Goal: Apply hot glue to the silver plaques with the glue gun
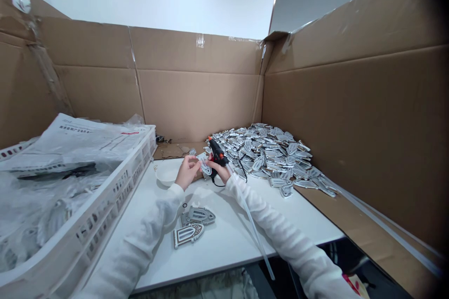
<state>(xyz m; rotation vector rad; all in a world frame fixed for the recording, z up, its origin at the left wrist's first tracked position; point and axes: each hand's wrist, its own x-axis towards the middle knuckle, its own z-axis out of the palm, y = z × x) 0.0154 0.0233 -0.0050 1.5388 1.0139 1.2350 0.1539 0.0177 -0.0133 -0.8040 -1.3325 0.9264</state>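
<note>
Over the desk (pixel 298 215) middle, the left hand (pixel 187 170) pinches a silver piece (pixel 204 164) in its fingers while the right hand (pixel 220 174) grips a glue gun (pixel 216 153) just beside it; gluing seems in hand, calling for a steady nozzle on the piece.

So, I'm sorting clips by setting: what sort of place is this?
Probably a piecework assembly bench: a heap of identical arch-shaped pieces, a glue gun in the right hand, cardboard walls around the white table.
</note>
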